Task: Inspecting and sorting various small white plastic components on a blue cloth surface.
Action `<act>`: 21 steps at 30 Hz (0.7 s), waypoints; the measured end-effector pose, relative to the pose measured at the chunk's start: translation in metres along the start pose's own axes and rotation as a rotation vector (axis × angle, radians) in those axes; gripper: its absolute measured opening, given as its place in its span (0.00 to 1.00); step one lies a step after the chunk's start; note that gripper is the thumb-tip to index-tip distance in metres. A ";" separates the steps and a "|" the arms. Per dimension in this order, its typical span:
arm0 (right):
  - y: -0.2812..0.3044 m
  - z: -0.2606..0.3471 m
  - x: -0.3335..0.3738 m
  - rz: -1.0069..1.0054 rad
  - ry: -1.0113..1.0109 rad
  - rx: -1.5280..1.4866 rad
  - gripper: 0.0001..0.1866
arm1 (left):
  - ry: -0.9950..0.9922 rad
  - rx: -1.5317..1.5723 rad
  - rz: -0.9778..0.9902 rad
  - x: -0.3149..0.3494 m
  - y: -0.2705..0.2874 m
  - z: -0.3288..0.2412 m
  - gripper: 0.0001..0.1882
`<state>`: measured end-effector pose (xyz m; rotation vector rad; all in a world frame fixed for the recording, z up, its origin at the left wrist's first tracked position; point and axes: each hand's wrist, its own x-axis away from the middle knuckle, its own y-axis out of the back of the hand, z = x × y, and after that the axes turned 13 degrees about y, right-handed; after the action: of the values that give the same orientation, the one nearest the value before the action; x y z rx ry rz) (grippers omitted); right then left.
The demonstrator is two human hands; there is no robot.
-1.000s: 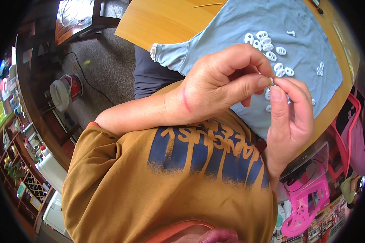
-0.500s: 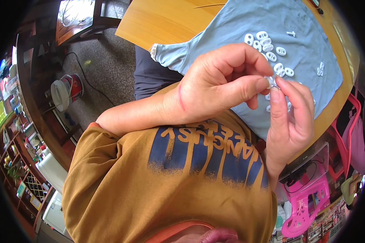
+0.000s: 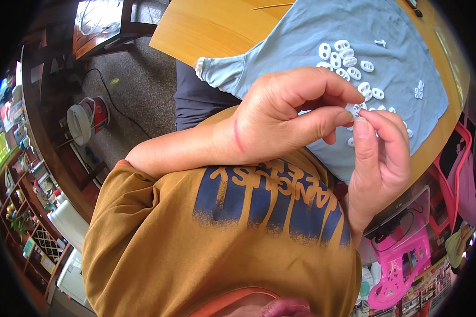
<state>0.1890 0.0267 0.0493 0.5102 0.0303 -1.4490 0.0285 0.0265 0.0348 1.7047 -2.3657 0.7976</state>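
Observation:
In front of my chest, both hands meet over a light-blue cloth (image 3: pixel 296 39). A very small white plastic piece (image 3: pixel 356 110) sits between their fingertips, its shape mostly covered. My left hand (image 3: pixel 296 108) is curled, with thumb and index finger at the piece's left side. From the right, my right hand (image 3: pixel 381 153) pinches it between thumb and index finger. Just beyond the fingers lie several white oval plastic pieces with two holes (image 3: pixel 349 62); some are partly hidden behind my hands. Farther off are a small T-shaped white piece (image 3: pixel 380 43) and a little white cluster (image 3: pixel 419 90).
The cloth drapes over a wooden table (image 3: pixel 211 26), where a thin stick (image 3: pixel 272 7) lies at the far edge. A pink plastic stool (image 3: pixel 402 264) and a red chair frame (image 3: pixel 457 174) stand at the right. On the floor to the left is a red-and-white bucket (image 3: pixel 87 121).
My left index fingertip has lifted slightly away from the thumb, exposing more of the small white piece. My right hand has barely shifted.

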 end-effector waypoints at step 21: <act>0.002 -0.005 0.000 -0.016 -0.131 -0.244 0.03 | -0.601 -0.552 -0.007 -0.019 0.018 0.007 0.10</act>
<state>0.1923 0.0284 0.0453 0.2161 0.1057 -1.4683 0.0204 0.0435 0.0154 1.8489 -2.5588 -0.4230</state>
